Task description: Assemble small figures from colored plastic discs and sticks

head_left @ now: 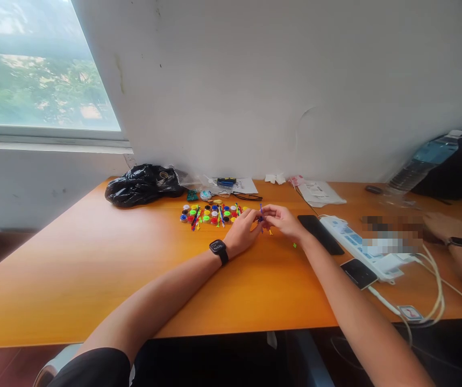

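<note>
My left hand point(243, 232), with a black watch point(218, 250) on its wrist, meets my right hand point(282, 219) just above the table. The fingers of both are closed around a small purple plastic piece point(261, 207) with thin ends showing above and below; its middle is mostly hidden. Left of my hands lie rows of small round plastic discs point(214, 220) in several colours. Thin coloured plastic sticks point(197, 217) lie among them. A tiny green piece point(294, 245) rests alone near my right wrist.
Behind are a black plastic bag point(144, 185), clear bags and white papers point(321, 192). On the right lie a black phone point(320, 234), a white power strip point(362, 248) with cables, and a dark device point(359, 273). Another person's hand point(442, 226) is at far right, near a tilted bottle point(424, 161).
</note>
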`<act>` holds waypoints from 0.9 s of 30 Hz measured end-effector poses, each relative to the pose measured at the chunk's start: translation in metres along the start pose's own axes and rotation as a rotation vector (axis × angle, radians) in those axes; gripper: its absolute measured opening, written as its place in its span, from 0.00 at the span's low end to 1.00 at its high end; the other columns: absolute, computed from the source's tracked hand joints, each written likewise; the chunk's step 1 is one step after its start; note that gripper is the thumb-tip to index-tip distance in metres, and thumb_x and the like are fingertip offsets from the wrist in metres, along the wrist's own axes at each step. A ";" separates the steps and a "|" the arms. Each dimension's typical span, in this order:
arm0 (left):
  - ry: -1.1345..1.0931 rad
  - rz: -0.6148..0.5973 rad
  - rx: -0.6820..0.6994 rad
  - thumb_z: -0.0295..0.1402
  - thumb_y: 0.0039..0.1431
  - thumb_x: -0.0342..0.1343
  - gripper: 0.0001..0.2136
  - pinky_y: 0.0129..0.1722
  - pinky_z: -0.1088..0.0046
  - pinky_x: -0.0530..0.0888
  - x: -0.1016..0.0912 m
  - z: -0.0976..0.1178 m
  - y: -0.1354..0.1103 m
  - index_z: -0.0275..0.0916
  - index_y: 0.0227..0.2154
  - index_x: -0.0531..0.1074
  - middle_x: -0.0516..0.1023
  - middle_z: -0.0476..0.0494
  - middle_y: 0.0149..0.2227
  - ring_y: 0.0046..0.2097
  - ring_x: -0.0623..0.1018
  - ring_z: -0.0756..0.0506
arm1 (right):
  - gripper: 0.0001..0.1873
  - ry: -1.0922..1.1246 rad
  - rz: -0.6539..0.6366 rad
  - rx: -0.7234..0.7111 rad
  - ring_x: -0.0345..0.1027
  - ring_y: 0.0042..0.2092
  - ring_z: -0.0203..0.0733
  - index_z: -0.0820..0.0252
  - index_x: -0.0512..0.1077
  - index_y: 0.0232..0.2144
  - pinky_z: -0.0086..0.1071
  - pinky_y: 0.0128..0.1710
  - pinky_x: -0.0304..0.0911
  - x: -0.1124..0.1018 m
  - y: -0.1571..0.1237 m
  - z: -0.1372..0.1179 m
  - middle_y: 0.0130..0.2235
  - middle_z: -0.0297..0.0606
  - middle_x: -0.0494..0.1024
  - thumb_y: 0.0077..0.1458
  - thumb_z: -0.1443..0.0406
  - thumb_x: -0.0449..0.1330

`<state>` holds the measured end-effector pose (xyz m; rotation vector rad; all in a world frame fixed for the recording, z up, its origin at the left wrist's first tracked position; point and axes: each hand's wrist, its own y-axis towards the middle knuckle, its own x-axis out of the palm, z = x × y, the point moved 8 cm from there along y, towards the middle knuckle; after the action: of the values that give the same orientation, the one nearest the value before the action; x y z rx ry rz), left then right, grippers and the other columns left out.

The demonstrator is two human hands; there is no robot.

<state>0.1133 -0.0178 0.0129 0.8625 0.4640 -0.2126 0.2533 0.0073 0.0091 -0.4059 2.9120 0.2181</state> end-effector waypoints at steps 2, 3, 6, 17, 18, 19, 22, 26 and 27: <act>-0.014 -0.008 0.008 0.28 0.70 0.58 0.06 0.50 0.66 0.76 0.001 0.001 -0.001 0.42 0.47 0.72 0.78 0.43 0.44 0.47 0.78 0.43 | 0.28 0.014 -0.036 0.026 0.71 0.31 0.42 0.60 0.72 0.40 0.32 0.31 0.67 0.000 -0.002 0.001 0.33 0.37 0.77 0.51 0.46 0.75; -0.027 -0.012 0.020 0.29 0.70 0.58 0.06 0.51 0.66 0.76 0.002 0.003 -0.001 0.42 0.47 0.72 0.79 0.43 0.44 0.47 0.78 0.43 | 0.28 0.019 -0.063 0.039 0.70 0.30 0.41 0.60 0.72 0.41 0.31 0.30 0.65 0.000 -0.003 0.001 0.32 0.37 0.77 0.51 0.47 0.75; -0.065 -0.026 0.065 0.30 0.71 0.57 0.06 0.50 0.66 0.76 0.003 0.008 -0.001 0.42 0.48 0.73 0.78 0.42 0.44 0.47 0.78 0.43 | 0.28 0.046 -0.150 0.079 0.67 0.30 0.38 0.59 0.71 0.43 0.28 0.29 0.62 0.002 -0.009 0.000 0.35 0.36 0.76 0.52 0.48 0.75; -0.052 -0.234 0.056 0.34 0.69 0.59 0.03 0.42 0.71 0.74 0.018 0.006 -0.006 0.40 0.41 0.74 0.79 0.45 0.39 0.40 0.78 0.46 | 0.12 -0.522 0.066 0.025 0.68 0.32 0.43 0.61 0.76 0.47 0.31 0.34 0.62 -0.029 0.000 0.013 0.34 0.36 0.76 0.66 0.61 0.58; -0.025 -0.286 0.076 0.34 0.70 0.59 0.04 0.43 0.70 0.74 0.022 0.008 -0.007 0.41 0.41 0.75 0.80 0.45 0.39 0.41 0.79 0.45 | 0.12 -0.638 0.129 0.024 0.68 0.32 0.43 0.62 0.76 0.47 0.31 0.34 0.62 -0.036 0.001 0.014 0.33 0.36 0.76 0.66 0.64 0.57; 0.010 -0.326 0.096 0.35 0.70 0.60 0.04 0.45 0.70 0.74 0.025 0.009 -0.008 0.41 0.41 0.76 0.80 0.44 0.39 0.43 0.79 0.44 | 0.12 -0.735 0.171 0.034 0.68 0.31 0.43 0.64 0.77 0.48 0.31 0.33 0.61 -0.041 0.002 0.017 0.31 0.36 0.76 0.66 0.66 0.57; 0.144 -0.355 0.091 0.37 0.67 0.64 0.07 0.44 0.68 0.73 0.029 0.006 -0.009 0.41 0.35 0.76 0.80 0.44 0.35 0.43 0.78 0.41 | 0.15 -0.858 0.199 0.085 0.70 0.30 0.42 0.66 0.76 0.54 0.30 0.31 0.59 -0.046 0.004 0.025 0.29 0.34 0.76 0.66 0.68 0.61; 0.347 -0.283 0.015 0.36 0.66 0.65 0.10 0.43 0.64 0.72 0.022 -0.003 -0.006 0.41 0.30 0.73 0.78 0.43 0.33 0.42 0.76 0.40 | 0.15 -0.860 0.197 0.048 0.71 0.31 0.41 0.64 0.76 0.54 0.29 0.31 0.61 -0.042 0.004 0.026 0.31 0.34 0.77 0.65 0.69 0.65; 0.390 -0.259 0.019 0.35 0.66 0.64 0.09 0.45 0.63 0.72 0.019 -0.003 -0.005 0.41 0.30 0.74 0.79 0.43 0.34 0.43 0.75 0.39 | 0.12 -0.869 0.190 0.021 0.71 0.31 0.41 0.63 0.78 0.51 0.29 0.31 0.61 -0.041 0.004 0.024 0.31 0.34 0.77 0.65 0.69 0.65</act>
<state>0.1276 -0.0190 -0.0016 0.8638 0.9421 -0.2882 0.2951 0.0255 -0.0055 -0.0028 2.0846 0.2979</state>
